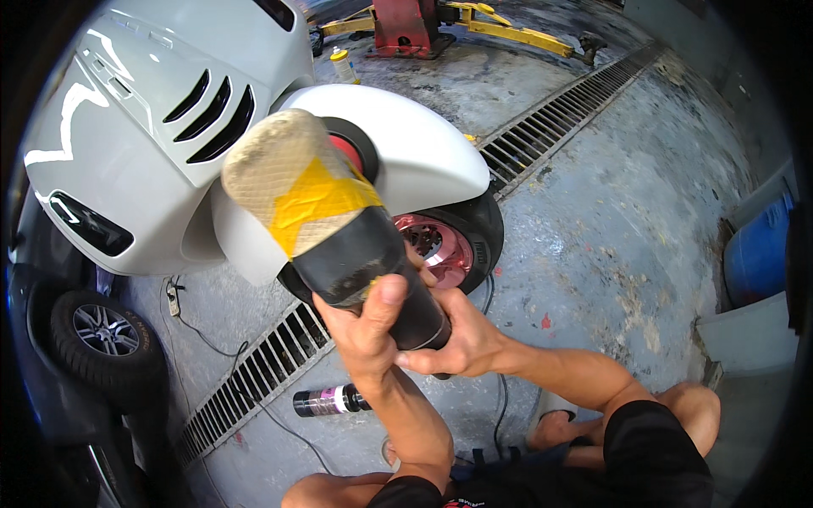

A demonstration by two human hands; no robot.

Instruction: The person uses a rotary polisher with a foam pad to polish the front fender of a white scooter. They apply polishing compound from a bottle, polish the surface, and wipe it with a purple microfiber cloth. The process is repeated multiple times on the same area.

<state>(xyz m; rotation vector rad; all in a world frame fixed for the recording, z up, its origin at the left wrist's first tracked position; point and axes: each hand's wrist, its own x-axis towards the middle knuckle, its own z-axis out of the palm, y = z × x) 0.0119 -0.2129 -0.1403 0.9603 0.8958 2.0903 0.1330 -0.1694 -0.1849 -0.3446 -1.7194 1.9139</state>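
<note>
Both of my hands hold up a black, thick-bodied power tool (364,254), likely a polisher, tilted in front of the scooter. Its broad upper end has a worn beige textured covering with yellow tape (318,207) wrapped round it. My left hand (364,326) grips the body from the left, thumb raised along it. My right hand (466,334) wraps the narrower lower part from the right. Behind the tool stands a glossy white scooter (169,152). Its white front fender (415,144) and front wheel with a pinkish-red rim (461,254) are partly hidden by the tool.
A dark bottle (320,401) lies by the floor drain grate (262,364). Black cables (500,406) run over the grey floor. A car wheel (106,330) is at left, a yellow-capped spray can (343,66) and red-and-yellow lift (411,30) behind, a blue drum (758,258) at right.
</note>
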